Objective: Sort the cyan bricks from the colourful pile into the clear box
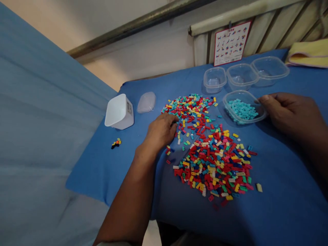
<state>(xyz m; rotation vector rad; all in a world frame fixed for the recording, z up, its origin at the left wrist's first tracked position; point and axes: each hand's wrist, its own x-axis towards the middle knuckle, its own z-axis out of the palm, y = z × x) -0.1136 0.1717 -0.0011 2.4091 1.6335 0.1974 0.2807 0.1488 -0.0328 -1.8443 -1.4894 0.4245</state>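
My left hand (164, 130) rests at the left edge of the far pile of small toy building bricks (191, 106). Its fingers are curled down among the bricks, and whatever they hold is hidden. On the right, my right hand (289, 109) pinches the rim of a clear plastic container (244, 120), which holds many turquoise bricks (242, 109). Nearer to me lies a larger mixed pile of bricks (215, 164) in red, yellow, green, blue and white. Loose bricks link the two piles.
Three clear containers (214, 82) stand along the back, below a picture card (232, 44). To the left are a white tub (119, 112), a clear lid (146, 102) and a few black, yellow and orange pieces (116, 142). A yellow cloth (309, 53) lies back right.
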